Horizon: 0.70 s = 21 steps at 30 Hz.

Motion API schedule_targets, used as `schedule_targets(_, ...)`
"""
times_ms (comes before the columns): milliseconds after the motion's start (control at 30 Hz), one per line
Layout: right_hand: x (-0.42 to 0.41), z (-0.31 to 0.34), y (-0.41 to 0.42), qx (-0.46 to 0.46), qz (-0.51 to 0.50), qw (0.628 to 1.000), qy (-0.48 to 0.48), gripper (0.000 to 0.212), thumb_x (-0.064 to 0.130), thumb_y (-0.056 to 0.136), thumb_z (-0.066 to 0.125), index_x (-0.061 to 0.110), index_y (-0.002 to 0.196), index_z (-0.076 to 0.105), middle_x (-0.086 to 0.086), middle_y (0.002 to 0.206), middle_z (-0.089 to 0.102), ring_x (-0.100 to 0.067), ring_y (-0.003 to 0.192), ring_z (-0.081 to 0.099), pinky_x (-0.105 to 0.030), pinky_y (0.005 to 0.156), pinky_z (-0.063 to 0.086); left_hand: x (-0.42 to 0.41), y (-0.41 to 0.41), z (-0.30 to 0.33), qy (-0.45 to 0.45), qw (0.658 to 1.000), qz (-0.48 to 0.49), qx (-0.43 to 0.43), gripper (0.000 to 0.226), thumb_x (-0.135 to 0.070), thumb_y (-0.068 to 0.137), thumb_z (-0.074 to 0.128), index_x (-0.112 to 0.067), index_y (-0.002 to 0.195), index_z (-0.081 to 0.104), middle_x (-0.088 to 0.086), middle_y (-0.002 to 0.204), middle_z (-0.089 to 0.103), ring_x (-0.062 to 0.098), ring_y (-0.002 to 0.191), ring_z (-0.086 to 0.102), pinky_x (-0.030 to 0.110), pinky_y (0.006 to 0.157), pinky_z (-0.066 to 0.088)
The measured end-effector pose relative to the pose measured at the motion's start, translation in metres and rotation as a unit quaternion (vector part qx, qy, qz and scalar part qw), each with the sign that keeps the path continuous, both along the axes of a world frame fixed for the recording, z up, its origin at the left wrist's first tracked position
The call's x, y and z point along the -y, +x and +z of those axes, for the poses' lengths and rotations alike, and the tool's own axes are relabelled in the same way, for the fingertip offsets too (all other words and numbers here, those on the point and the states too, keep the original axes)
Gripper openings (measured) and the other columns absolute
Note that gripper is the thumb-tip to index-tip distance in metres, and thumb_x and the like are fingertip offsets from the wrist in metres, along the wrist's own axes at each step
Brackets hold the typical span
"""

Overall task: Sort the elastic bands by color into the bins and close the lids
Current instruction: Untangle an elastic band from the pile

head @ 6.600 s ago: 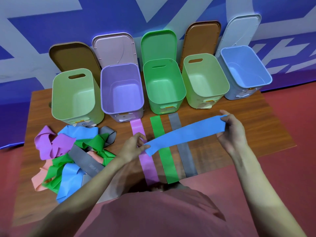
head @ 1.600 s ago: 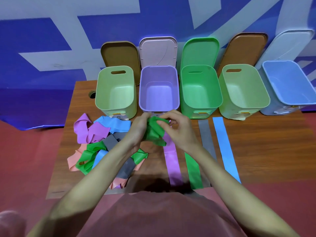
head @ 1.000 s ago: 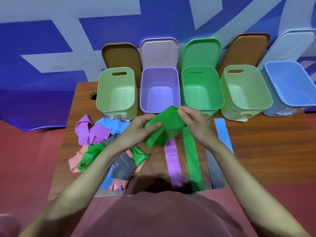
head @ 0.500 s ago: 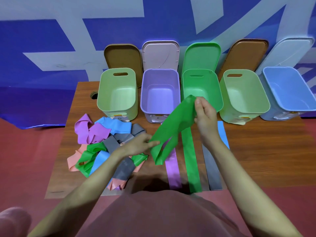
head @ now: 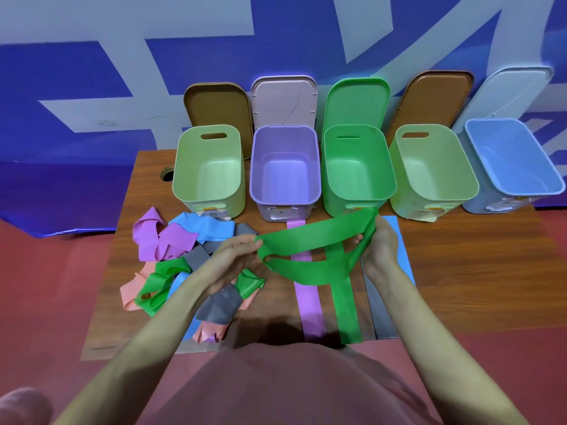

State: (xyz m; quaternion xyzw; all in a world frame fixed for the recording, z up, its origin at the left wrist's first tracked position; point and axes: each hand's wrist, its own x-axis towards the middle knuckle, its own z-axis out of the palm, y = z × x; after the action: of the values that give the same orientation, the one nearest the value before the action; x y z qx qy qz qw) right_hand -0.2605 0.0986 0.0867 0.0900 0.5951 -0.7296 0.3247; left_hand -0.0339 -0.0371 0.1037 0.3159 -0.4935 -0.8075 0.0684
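Observation:
A green elastic band (head: pixel 310 240) hangs as an open loop above the table, stretched between my hands. My left hand (head: pixel 236 256) pinches its left end and my right hand (head: pixel 379 240) grips its right end. Under it lie flat bands side by side: purple (head: pixel 308 299), green (head: pixel 345 305), grey (head: pixel 380 308) and blue (head: pixel 399 240). A tangled pile of bands (head: pixel 181 256) in purple, blue, grey, green and salmon lies at the left. Behind stand open bins: light green (head: pixel 208 170), purple (head: pixel 285 170), green (head: pixel 357 167), light green (head: pixel 432 167), blue (head: pixel 512 161).
The bins' lids lean on the blue and white wall behind them: brown (head: pixel 217 108), pink (head: pixel 283 101), green (head: pixel 356 101), brown (head: pixel 432 99), pale blue (head: pixel 509 93). The wooden table (head: pixel 466 256) has a round hole (head: pixel 167 173) at its back left. Red floor surrounds it.
My hands have pulled the green band apart from a bunched fold into a wide loop. My right hand came down and right, my left hand stayed at the left end.

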Motion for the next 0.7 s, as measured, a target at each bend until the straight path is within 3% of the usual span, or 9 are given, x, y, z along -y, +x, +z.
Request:
schedule_targets(100, -0.004, -0.012, 0.006, 0.046, 0.038, 0.998, 0.016, 0.023, 0.011, 0.09, 0.04, 0.016, 0.07, 0.049, 0.002, 0.049, 0.04, -0.012, 0.043, 0.032, -0.02, 0.04, 0.027, 0.006, -0.005, 0.002, 0.03, 0.998, 0.04, -0.035, 0.019, -0.009, 0.091, 0.048, 0.0, 0.1, 0.062, 0.011, 0.095, 0.069, 0.017, 0.084, 0.066, 0.022, 0.075, 0.055)
schedule_targets(233, -0.005, -0.022, 0.014, 0.104, 0.073, 0.992, 0.021, 0.034, 0.029, 0.095, 0.042, 0.021, 0.062, 0.046, 0.006, 0.045, 0.035, -0.008, 0.037, 0.03, -0.018, 0.035, 0.026, 0.004, -0.01, 0.015, 0.029, 0.997, 0.024, -0.074, 0.039, 0.004, 0.078, 0.058, 0.003, 0.117, 0.054, 0.013, 0.106, 0.069, 0.021, 0.096, 0.068, 0.027, 0.082, 0.055)
schedule_targets(333, -0.004, -0.023, 0.02, 0.125, 0.13, 0.983, 0.024, 0.029, 0.049, 0.078, 0.065, 0.023, 0.075, 0.052, 0.009, 0.05, 0.036, -0.005, 0.037, 0.028, -0.018, 0.031, 0.025, 0.0, -0.016, 0.025, -0.036, 0.998, 0.011, -0.053, 0.07, 0.022, 0.059, 0.071, -0.003, 0.121, 0.052, 0.009, 0.105, 0.07, 0.017, 0.095, 0.068, 0.027, 0.082, 0.056)
schedule_targets(433, -0.006, -0.02, 0.026, 0.083, 0.142, 0.983, 0.079, 0.025, 0.021, 0.076, 0.075, 0.016, 0.084, 0.052, 0.005, 0.057, 0.044, -0.005, 0.041, 0.032, -0.019, 0.033, 0.027, -0.001, -0.023, 0.027, -0.095, 0.992, 0.076, 0.019, 0.077, 0.028, 0.063, 0.065, -0.005, 0.129, 0.04, 0.007, 0.095, 0.068, 0.012, 0.082, 0.069, 0.029, 0.072, 0.058)
schedule_targets(533, -0.007, -0.018, 0.03, 0.098, 0.106, 0.989, 0.034, 0.018, -0.004, 0.084, 0.057, 0.01, 0.076, 0.049, -0.002, 0.06, 0.043, -0.007, 0.043, 0.037, -0.019, 0.038, 0.032, 0.002, -0.026, 0.026, -0.167, 0.977, 0.119, 0.063, 0.071, 0.026, 0.067, 0.065, -0.009, 0.123, 0.039, 0.004, 0.083, 0.058, 0.012, 0.071, 0.064, 0.038, 0.071, 0.055)
schedule_targets(633, -0.011, -0.017, 0.026, 0.127, 0.091, 0.988, 0.014, 0.014, -0.007, 0.085, 0.05, 0.004, 0.077, 0.051, -0.005, 0.057, 0.046, -0.012, 0.048, 0.045, -0.021, 0.044, 0.042, 0.006, -0.028, 0.028, -0.272, 0.954, 0.096, 0.078, 0.041, 0.021, 0.07, 0.066, -0.003, 0.101, 0.055, -0.005, 0.071, 0.058, -0.005, 0.06, 0.058, 0.011, 0.061, 0.049)
schedule_targets(700, -0.015, -0.018, 0.024, 0.145, 0.089, 0.985, 0.001, 0.011, -0.009, 0.085, 0.05, -0.001, 0.08, 0.053, -0.01, 0.062, 0.05, -0.016, 0.053, 0.051, -0.023, 0.048, 0.048, 0.012, -0.025, 0.031, -0.309, 0.943, 0.086, 0.089, 0.027, 0.011, 0.072, 0.072, -0.011, 0.086, 0.064, -0.003, 0.073, 0.062, -0.004, 0.065, 0.055, 0.007, 0.066, 0.043)
